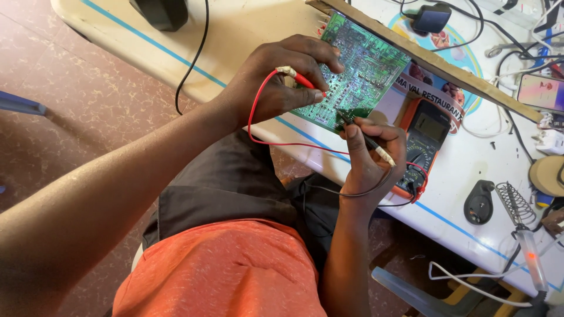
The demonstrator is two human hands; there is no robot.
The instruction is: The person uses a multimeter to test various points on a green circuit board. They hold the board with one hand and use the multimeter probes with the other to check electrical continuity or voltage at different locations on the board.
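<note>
Orange cloth of my shirt (pixel 223 270) and the dark apron (pixel 226 188) over my lap lay closest, with both forearms reaching out past them. My left hand (pixel 276 79) wrapped the near edge of the green circuit board (pixel 355 70), fingers curled over its face and thumb under, and the same fingers pinched the red probe (pixel 305 81) so its tip pressed onto the board just beyond my fingertips; one hand seemed to do both jobs so the board stayed tilted toward me. My right hand (pixel 370 155) held the black probe (pixel 367 138) like a pen, thumb and forefinger pressed together around it, the tip touching the board's lower edge just above my knuckles. Red lead (pixel 258 126) looped from under my left palm across to the orange-cased multimeter (pixel 426 144), which lay flat on the white table (pixel 464 217) just right of my right fingers, screen up, likely so I could read it while probing. Beneath the board and meter sat a round printed mat (pixel 405 88) in white and maroon with pictures. A wooden strip (pixel 435 61) ran beyond my fingertips, a soldering iron stand (pixel 511 202) well right
</note>
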